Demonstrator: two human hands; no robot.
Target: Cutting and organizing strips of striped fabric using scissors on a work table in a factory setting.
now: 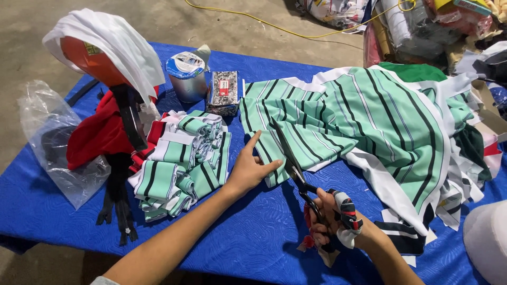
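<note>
A big piece of green fabric with black and white stripes (364,116) lies across the blue table cover (248,232). My left hand (249,168) lies flat on its near left edge, fingers spread, pinning the cloth. My right hand (328,221) grips the cloth-wrapped handles of large black scissors (293,166). The blades point away from me and sit in the fabric just right of my left hand. A stack of folded striped strips (182,163) rests to the left of my left hand.
At the left stand an orange object draped in white cloth (105,50), red fabric (97,132), black zippers (119,200) and a clear plastic bag (47,142). A metal tin (186,76) and a small box (223,92) sit behind. Fabric scraps (470,158) pile right; yellow cable (274,26) crosses the floor.
</note>
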